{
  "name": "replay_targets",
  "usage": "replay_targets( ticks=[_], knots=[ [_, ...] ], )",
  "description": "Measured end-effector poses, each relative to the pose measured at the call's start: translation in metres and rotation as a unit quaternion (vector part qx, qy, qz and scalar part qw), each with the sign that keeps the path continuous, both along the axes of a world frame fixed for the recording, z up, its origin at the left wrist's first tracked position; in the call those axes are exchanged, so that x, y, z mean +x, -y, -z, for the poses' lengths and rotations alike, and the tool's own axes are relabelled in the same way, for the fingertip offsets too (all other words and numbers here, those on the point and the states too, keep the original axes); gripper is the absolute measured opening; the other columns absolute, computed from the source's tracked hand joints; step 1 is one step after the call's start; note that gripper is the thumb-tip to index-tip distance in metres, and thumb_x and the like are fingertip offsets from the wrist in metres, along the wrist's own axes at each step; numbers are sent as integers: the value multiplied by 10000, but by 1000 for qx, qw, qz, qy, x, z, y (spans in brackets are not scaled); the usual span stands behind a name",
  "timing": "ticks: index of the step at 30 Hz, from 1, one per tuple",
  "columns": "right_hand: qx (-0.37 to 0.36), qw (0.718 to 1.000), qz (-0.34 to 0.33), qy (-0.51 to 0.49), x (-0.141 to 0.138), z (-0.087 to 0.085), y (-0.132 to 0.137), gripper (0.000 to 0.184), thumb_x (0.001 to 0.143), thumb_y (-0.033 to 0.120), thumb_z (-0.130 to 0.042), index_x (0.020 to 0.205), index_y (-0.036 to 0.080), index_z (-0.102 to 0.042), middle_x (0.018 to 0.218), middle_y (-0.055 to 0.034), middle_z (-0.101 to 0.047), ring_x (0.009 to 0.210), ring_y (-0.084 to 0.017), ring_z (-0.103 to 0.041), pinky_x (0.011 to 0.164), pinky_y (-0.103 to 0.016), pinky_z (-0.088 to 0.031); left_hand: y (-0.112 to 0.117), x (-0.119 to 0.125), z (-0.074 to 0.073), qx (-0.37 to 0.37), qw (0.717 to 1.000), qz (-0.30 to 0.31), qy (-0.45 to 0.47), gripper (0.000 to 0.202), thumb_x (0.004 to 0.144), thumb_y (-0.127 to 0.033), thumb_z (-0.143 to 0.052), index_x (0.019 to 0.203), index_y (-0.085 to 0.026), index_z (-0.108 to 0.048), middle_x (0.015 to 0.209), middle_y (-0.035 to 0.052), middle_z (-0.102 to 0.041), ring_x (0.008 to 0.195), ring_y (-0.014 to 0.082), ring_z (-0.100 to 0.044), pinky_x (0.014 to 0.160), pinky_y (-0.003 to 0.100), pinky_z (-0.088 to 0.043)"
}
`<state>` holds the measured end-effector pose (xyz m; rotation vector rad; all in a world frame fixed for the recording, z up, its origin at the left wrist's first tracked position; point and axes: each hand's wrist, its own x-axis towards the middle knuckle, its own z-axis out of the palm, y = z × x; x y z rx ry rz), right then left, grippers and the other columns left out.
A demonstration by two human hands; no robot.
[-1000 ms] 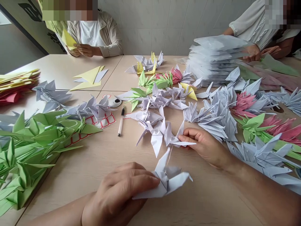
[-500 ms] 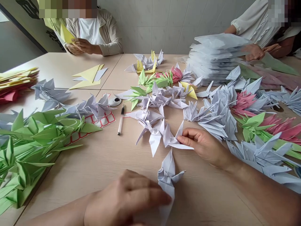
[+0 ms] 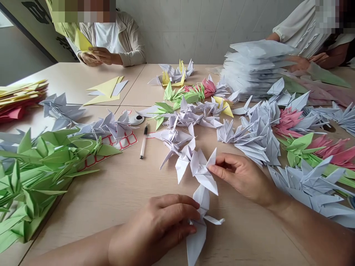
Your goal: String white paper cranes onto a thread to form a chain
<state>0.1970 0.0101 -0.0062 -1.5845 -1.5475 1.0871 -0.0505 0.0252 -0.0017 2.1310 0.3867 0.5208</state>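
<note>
My left hand point(image 3: 154, 229) rests over a white origami crane point(image 3: 197, 234) near the table's front edge, its fingers closing on the crane's body. My right hand point(image 3: 240, 175) pinches the wing of a second white origami crane point(image 3: 201, 170) between thumb and fingers. That crane lies just above the first and seems linked to a loose heap of white cranes point(image 3: 177, 138). Any thread between them is too thin to follow. Part of the lower crane is hidden under my left fingers.
Strings of green cranes point(image 3: 36, 166) fill the left, and white and pink cranes point(image 3: 288, 123) the right. A black-capped pen point(image 3: 143, 142) lies near a red-gridded label sheet point(image 3: 124, 142). Two co-workers sit opposite, one hand point(image 3: 298, 62) beside a tall white crane stack point(image 3: 253, 70).
My left hand has shifted right and the lower crane now points toward me. My right hand has turned the upper crane, lifting its wing. The co-workers' hands have barely moved.
</note>
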Motion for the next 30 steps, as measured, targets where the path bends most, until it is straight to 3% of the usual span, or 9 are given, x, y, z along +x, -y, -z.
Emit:
replay_targets(
  ticks=[4,7,16,19,26,30],
  knots=[
    [46,998,4,39,-1,1,2,143,877,314,-599,786,218,-652,767,-13,-647,741,-166,-570,685,-277,-453,0,-3,2,35,999,22,4,285,900,-26,-527,1138,-168,-593,1055,77,-729,903,161,-687,815,218,-547],
    [58,997,9,51,0,2,0,119,877,297,-599,813,216,-658,799,-16,-663,760,-165,-584,694,-274,-458,0,-6,3,66,997,-22,10,285,894,-32,-537,1137,-172,-585,966,67,-731,814,149,-675,731,204,-538],
    [-10,1000,4,1,3,7,-3,202,870,390,-585,819,201,-637,790,-23,-663,747,-181,-609,682,-296,-487,2,-6,1,40,994,-98,-14,257,898,-24,-520,1077,-201,-574,890,10,-692,763,87,-658,704,143,-500],
    [-26,999,9,24,3,5,-2,214,850,393,-587,795,193,-641,762,-28,-657,723,-185,-597,657,-302,-474,3,-6,3,27,991,-124,-32,231,898,-38,-534,1040,-215,-580,861,-10,-684,738,79,-648,694,141,-495],
    [-33,999,9,41,4,5,-3,251,854,415,-565,771,188,-630,751,-30,-646,722,-187,-582,649,-308,-455,2,-5,-1,-22,998,-54,-16,266,902,-21,-518,1100,-190,-575,958,28,-685,849,92,-652,762,148,-508],
    [-46,999,-7,14,5,6,-5,287,874,435,-550,757,186,-633,733,-21,-633,695,-168,-565,642,-298,-443,2,-6,-4,-2,1000,-21,-14,290,891,-21,-531,1132,-174,-588,972,48,-697,856,114,-659,774,162,-519]
  ],
)
